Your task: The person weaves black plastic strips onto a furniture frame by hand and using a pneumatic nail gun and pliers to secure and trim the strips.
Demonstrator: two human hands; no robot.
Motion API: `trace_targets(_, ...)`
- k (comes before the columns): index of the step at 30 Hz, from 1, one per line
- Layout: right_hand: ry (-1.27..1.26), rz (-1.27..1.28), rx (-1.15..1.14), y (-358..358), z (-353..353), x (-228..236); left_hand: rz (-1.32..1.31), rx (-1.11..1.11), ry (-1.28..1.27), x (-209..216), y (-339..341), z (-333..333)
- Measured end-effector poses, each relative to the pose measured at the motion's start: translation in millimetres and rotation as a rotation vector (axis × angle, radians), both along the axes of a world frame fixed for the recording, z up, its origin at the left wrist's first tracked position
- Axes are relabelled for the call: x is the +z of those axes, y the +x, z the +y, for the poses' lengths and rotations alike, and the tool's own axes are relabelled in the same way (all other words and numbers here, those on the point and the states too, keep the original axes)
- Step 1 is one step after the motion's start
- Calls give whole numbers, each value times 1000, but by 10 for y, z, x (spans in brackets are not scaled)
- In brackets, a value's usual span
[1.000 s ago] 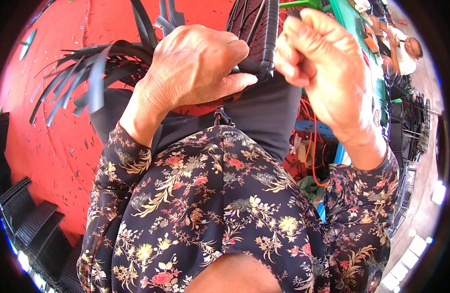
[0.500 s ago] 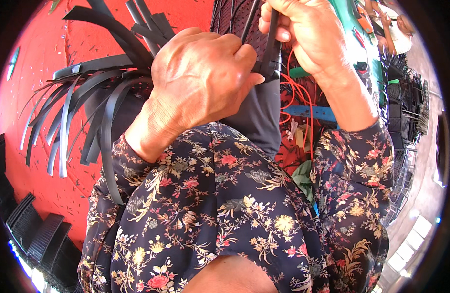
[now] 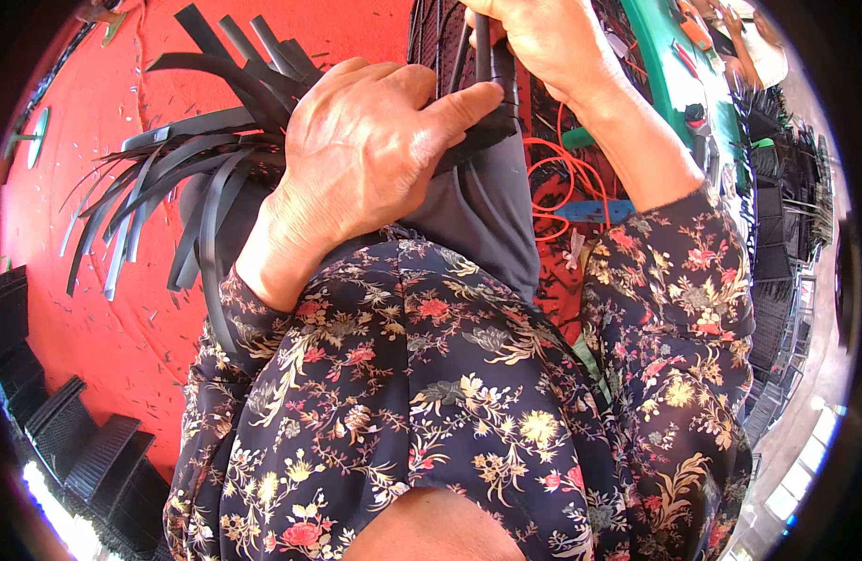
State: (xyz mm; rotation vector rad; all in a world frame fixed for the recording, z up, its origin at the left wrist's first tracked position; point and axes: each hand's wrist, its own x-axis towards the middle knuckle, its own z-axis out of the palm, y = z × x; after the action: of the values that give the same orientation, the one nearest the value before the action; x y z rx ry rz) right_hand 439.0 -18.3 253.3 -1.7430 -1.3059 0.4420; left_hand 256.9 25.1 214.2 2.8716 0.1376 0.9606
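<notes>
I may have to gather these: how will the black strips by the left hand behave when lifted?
The strips would probably bend and sway, since many arch and droop. Being thin and flat, each is likely light. Their shiny surfaces suggest they may slide over one another.

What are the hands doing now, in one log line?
left hand: at near end of dark woven piece | right hand: pinching black strip | beside left hand: loose black strips
</notes>
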Motion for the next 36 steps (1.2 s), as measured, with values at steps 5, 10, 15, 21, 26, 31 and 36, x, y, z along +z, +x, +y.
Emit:
trace_targets(5,20,-121,-53,55,34,-35,31,44,36,-15,34,11)
trace_targets(10,12,-113,-95,87,86,-109,-26,61,64,-133,81,55)
trace_targets(15,-29,-18,-90,46,101,-83,-37,54,60,-168,90,94)
trace_targets(21,78,-370,-49,121,225,-284,19,-12,-39,-142,80,166)
trace_targets(26,-97,-192,-32,-38,219,-168,59,-75,-139,-146,64,211)
trace_targets(31,-35,-461,49,-8,299,-321,70,-114,-196,-143,56,215)
trace_targets(36,41,-492,96,34,226,-321,72,-128,-239,-185,71,251)
